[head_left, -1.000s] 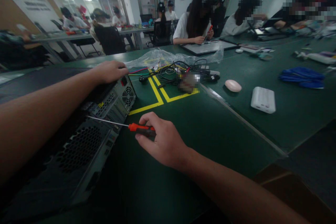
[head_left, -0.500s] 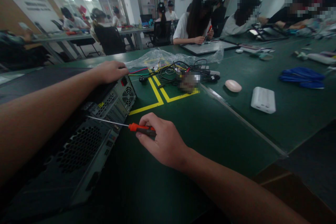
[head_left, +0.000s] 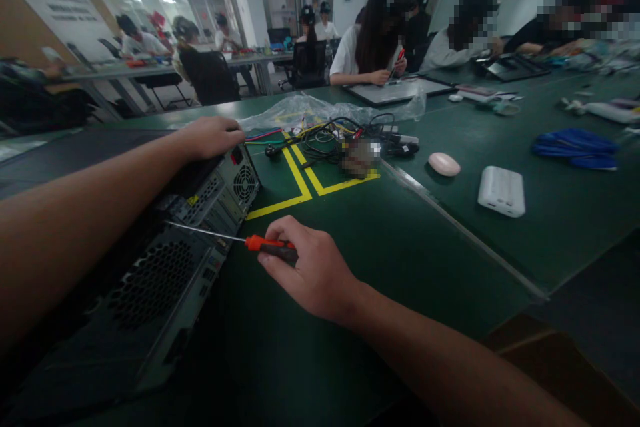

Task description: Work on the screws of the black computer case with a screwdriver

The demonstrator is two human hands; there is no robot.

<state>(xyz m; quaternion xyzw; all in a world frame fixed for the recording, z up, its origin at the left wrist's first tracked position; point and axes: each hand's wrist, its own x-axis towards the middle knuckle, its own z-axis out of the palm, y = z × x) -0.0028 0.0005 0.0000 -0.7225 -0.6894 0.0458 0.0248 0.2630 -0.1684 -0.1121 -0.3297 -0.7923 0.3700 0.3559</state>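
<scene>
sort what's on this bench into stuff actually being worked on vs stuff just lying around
In use:
- computer case, left hand resting on top
- screwdriver held in right hand, tip at the case's rear panel

Lying about:
- cable tangle
- plastic bag
- pink oval object
- white box
- blue bundle

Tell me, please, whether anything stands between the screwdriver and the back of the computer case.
Nothing visible does: the screwdriver, held in the right hand, reaches the computer case unobstructed; the left hand rests on top.
</scene>
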